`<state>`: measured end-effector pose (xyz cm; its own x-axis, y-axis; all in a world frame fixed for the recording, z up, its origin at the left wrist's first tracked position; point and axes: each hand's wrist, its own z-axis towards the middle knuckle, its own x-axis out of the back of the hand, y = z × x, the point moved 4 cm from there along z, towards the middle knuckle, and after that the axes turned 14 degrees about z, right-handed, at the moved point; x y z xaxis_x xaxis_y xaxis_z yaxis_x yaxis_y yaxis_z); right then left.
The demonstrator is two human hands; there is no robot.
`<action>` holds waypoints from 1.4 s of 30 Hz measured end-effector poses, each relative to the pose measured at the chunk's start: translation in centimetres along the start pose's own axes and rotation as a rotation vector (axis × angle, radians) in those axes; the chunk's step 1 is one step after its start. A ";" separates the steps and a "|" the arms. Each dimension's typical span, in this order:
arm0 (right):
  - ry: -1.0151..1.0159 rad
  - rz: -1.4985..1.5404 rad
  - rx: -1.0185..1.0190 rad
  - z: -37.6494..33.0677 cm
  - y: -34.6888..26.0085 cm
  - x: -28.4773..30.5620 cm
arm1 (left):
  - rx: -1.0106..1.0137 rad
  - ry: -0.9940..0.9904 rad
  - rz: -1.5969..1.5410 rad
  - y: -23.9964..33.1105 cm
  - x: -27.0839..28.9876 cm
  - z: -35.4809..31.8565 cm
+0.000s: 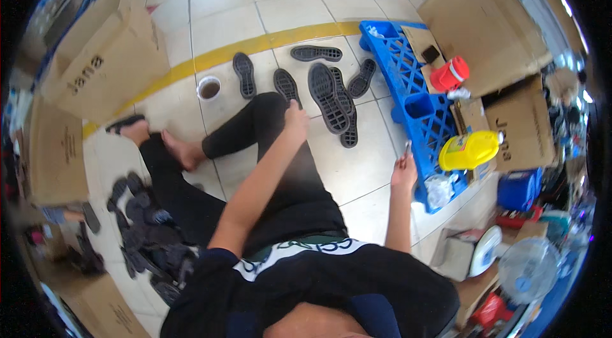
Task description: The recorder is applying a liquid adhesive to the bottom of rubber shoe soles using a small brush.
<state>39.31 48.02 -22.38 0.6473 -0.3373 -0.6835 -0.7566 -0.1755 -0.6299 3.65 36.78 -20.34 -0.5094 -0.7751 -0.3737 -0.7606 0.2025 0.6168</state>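
My left hand is closed beside my raised knee, its fingertips overlapping the lower end of a dark shoe sole. Whether it grips that sole or something smaller cannot be made out. Off to the right, my right hand is closed around a small, thin, light-tipped tool that points upward. Between my hands, a large dark sole lies over other soles on the tiles. More soles lie around them: one at the left, one at the far side and one near the pallet.
A white cup of dark brown stuff stands left of the soles. On the right, a blue pallet carries a red jug and a yellow bottle. A dark sole pile lies left of my legs. Cardboard boxes flank both sides.
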 end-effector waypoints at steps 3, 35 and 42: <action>0.082 -0.025 -0.050 0.0 0.1 3.0 | -0.162 -0.191 -0.106 -0.3 3.7 -2.2; -0.808 -0.111 -1.343 -27.1 28.9 -19.6 | 1.014 1.691 0.031 -38.0 58.1 -41.5; -0.668 0.044 -1.301 -25.8 29.4 -19.5 | 0.358 0.943 0.182 -31.4 54.9 -44.3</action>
<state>2.04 25.56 -18.09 0.2691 0.0546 -0.9616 -0.0903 -0.9926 -0.0816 17.36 -38.63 -29.53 -0.2230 -0.8386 0.4971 -0.8577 0.4112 0.3088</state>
